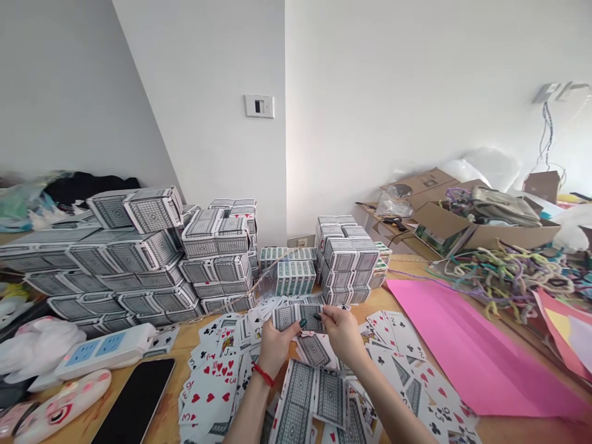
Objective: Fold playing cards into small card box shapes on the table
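My left hand [278, 338] grips a grey-backed playing card [285, 316], thumb across its back. Beside it, my right hand [340, 330] pinches another grey-backed playing card [309, 313] between thumb and fingers. The two cards meet edge to edge in front of me, backs towards me. Beneath my wrists lie grey-backed card piles [296, 388], and loose face-up playing cards [215, 394] spread over the table on the left. More loose cards [398, 336] are scattered to the right. My fingertips behind the held cards are hidden.
Stacks of bundled cards [134, 253] rise at the left, with another stack [349, 259] right of centre. Small green boxes [296, 277] stand between. A power strip [108, 351] and a phone [136, 404] lie left. Pink paper [472, 357] and tangled cords [499, 271] are right.
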{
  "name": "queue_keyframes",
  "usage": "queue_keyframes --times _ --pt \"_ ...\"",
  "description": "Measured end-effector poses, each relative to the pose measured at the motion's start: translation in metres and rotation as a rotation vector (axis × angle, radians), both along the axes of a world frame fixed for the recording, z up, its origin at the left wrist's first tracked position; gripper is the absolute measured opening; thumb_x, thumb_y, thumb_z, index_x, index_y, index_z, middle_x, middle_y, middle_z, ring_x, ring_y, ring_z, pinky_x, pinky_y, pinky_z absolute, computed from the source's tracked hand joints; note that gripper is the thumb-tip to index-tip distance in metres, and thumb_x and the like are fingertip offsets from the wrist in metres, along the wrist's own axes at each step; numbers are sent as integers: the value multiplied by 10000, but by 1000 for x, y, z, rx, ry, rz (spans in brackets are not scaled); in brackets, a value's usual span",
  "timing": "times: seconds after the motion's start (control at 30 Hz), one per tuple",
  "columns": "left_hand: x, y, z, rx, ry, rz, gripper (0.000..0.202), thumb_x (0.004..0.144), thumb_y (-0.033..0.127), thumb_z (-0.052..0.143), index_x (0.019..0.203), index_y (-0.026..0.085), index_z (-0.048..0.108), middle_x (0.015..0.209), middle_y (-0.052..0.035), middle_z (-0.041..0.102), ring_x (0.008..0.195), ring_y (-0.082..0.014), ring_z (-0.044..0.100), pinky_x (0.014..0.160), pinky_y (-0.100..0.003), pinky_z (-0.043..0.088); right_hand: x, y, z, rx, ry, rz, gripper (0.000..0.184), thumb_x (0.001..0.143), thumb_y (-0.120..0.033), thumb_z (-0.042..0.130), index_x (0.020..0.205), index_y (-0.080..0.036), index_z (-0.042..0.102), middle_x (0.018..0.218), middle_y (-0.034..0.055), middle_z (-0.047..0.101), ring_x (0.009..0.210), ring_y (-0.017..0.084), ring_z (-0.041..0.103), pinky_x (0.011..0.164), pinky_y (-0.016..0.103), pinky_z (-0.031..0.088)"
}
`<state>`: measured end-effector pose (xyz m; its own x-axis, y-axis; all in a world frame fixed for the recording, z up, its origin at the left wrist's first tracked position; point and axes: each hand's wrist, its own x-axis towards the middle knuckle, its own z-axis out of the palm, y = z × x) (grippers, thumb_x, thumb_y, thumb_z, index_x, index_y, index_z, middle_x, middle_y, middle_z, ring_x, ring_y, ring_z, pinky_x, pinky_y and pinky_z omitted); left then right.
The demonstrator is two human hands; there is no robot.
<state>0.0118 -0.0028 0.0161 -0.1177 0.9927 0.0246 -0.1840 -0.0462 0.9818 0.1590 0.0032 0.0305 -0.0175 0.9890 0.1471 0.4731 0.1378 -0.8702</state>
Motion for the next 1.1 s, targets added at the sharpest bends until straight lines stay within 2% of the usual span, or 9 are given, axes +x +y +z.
queue_keyframes --times 0.27,0.43,0.57,0.67,0.73,0.83,0.93,1.03,1.1 --pt "-1 -5 7 -28 -55 -94 265 541 234 713 773 129 643 800 -69 685 784 -228 626 705 -316 500 2 -1 4 -261 266 50 170 681 -328 436 583 -196 483 526 -22 546 432 159 576 397 237 440" --pt "-4 2 4 -132 -203 -107 326 540 231 721 831 136 608 807 -54 672 716 -203 629 606 -304 521 0 -4 15 -155 228 124 238 720 -383 448 577 -197 483 528 -15 555 497 173 623 452 232 458" --pt "-8 7 -4 -140 -435 -29 387 555 141 708 910 203 566 854 5 660 668 -120 616 593 -231 517 3 -2 18 -77 226 187 272 746 -403 452 796 -183 604 680 33 649 589 177 638 539 251 480" --pt "-14 9 -9 -143 -554 54 333 571 110 686 868 208 570 825 19 657 602 -89 603 559 -200 513 11 4 13 -57 198 53 349 779 -423 398 896 -165 602 641 50 650 568 187 628 522 263 474" --pt "-17 11 -12 -152 -609 64 277 578 100 675 817 197 573 761 20 653 601 -98 607 560 -205 517 17 8 7 -46 59 -19 323 779 -378 413 942 -168 598 568 33 632 545 188 614 546 275 467" --pt "-18 11 -13 -164 -626 54 190 578 98 668 718 176 565 699 19 645 632 -116 616 571 -214 521 21 10 -4 27 -175 -7 262 763 -269 434 954 -197 599 850 57 651 560 161 595 612 297 459" --pt "-15 11 -13 -167 -565 30 172 575 105 671 706 158 573 686 13 645 638 -116 613 584 -220 521 16 9 -17 82 -305 95 317 732 -177 459 1027 -218 568 1175 68 513 816 181 591 761 307 435" --pt "-10 10 -12 -173 -476 30 247 558 108 687 784 146 595 703 3 649 619 -113 604 572 -221 515 10 8 -28 156 -405 190 344 724 -161 494 1058 -222 547 1274 54 421 1093 233 441 881 347 369" --pt "-8 9 -10 -183 -426 43 292 541 109 701 813 135 599 732 -14 653 607 -114 599 545 -215 507 6 8 -31 198 -447 236 299 735 -175 502 1028 -216 553 1285 48 409 1112 244 407 884 366 360"
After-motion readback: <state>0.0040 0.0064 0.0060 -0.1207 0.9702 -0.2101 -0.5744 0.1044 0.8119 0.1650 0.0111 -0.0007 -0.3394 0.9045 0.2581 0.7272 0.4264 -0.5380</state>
